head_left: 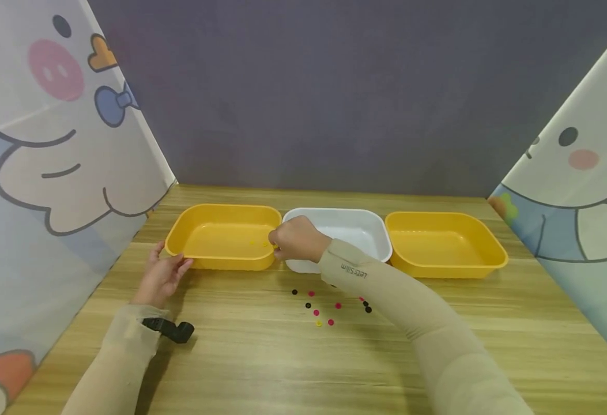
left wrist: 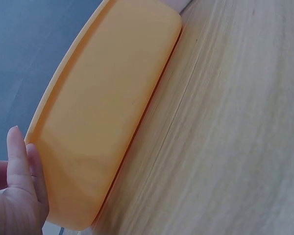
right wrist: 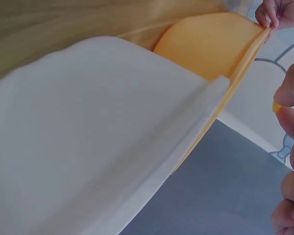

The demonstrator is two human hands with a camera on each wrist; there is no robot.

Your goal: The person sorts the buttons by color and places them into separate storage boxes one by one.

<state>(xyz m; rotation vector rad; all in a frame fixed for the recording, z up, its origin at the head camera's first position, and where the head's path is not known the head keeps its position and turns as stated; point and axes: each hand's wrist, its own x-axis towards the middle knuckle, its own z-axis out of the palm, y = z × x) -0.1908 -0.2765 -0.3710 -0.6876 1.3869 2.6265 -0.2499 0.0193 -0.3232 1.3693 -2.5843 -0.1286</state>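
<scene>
My left hand (head_left: pixel 162 276) grips the near left corner of the left yellow tray (head_left: pixel 230 264), thumb and fingers at its rim. In the left wrist view, the fingers (left wrist: pixel 20 164) lie against that tray's end. My right hand (head_left: pixel 299 239) is over the gap between the left yellow tray and the white tray (head_left: pixel 370 230). Between its thumb and forefinger it pinches a small yellow button (right wrist: pixel 276 106), seen in the right wrist view. A few yellow buttons (head_left: pixel 252 242) lie inside the left tray.
Another yellow tray (head_left: pixel 448 271) stands at the right end of the row. On the wooden table (head_left: pixel 261 357) in front lie several black buttons (head_left: pixel 308 305), several pink buttons (head_left: pixel 316 312) and a yellow button (head_left: pixel 319 323). A grey panel (head_left: pixel 313 104) stands behind, with printed cloth sides.
</scene>
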